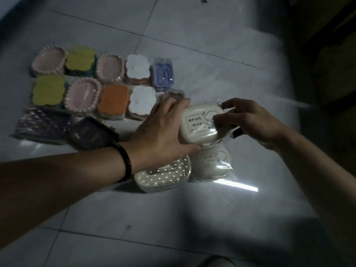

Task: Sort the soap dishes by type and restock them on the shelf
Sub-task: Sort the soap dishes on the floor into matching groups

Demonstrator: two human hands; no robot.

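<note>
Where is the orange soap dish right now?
Head view, left of centre on the floor: the orange soap dish sits between a pink dish on its left and a white dish.

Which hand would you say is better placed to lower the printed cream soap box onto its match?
Probably left: the left hand grips the printed cream soap box across its side; the right hand only pinches its end.

My left hand point(161, 128) reaches in from the lower left on a bare forearm, a dark bracelet point(126, 162) at the wrist. It clasps one end of the cream soap box point(200, 124) (thumb underneath). My right hand point(256, 122) curls its fingers on the other end.
</note>
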